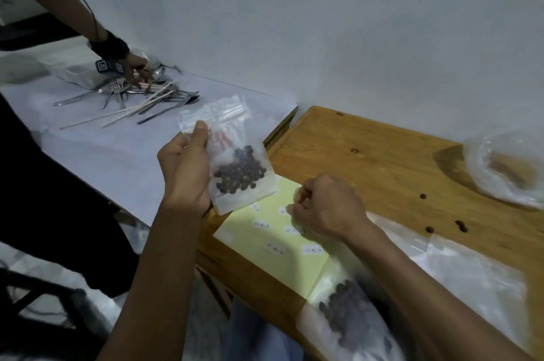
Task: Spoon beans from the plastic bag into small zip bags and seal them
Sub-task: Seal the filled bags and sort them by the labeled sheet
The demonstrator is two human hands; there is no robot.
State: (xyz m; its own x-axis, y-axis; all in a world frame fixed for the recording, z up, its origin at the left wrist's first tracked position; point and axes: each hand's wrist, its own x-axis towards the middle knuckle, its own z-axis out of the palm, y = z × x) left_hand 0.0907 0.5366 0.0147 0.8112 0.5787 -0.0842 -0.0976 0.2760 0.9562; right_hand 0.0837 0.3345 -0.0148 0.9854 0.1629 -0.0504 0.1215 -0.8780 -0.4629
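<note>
Left hand (184,172): raised above the table edge, thumb pressed on the front of a small zip bag (232,154) just under its zip strip, fingers curled behind it.
Small zip bag: upright, slightly tilted, clear, with dark beans (240,173) heaped in its lower half; whether the strip is pressed closed is hard to tell through the blur.
Right hand (326,207): knuckles up, fingers curled down onto a yellow sheet (265,246); it seems to pinch at one of the small white labels (262,224) stuck there, though the fingertips are hidden.
Yellow sheet: flat on the wooden table (368,160), carrying several white labels with handwriting too small to read.
Filled bag (347,322): lying near the front edge under the right forearm, dark beans inside.
Plastic bag (509,169): far right of the table, crumpled open, well apart from both hands.
Loose beans (460,225): a few scattered on the wood.
Neighbouring white table (117,148): a pile of cutlery (153,95), with another person's hand (138,69) reaching into it.
</note>
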